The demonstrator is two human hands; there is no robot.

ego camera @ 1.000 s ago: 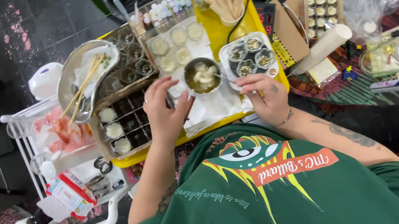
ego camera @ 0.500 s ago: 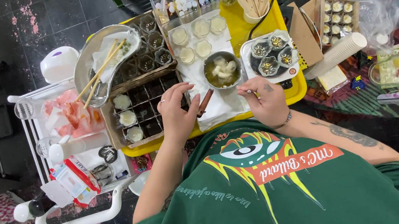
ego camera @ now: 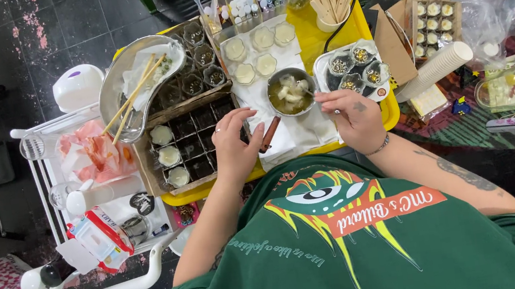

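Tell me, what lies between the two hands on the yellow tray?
In the head view, a brown stick-like tool lies slanted on white paper between the left hand and the right hand.

We wear a dark green short-sleeved shirt (ego camera: 350,245) with a large printed eye in green and white, yellow flame-like rays and an orange banner across it. Beside that print, our right hand (ego camera: 355,121) carries a thin bracelet at the wrist and tattoos along the forearm; our left hand (ego camera: 236,146) wears a ring.
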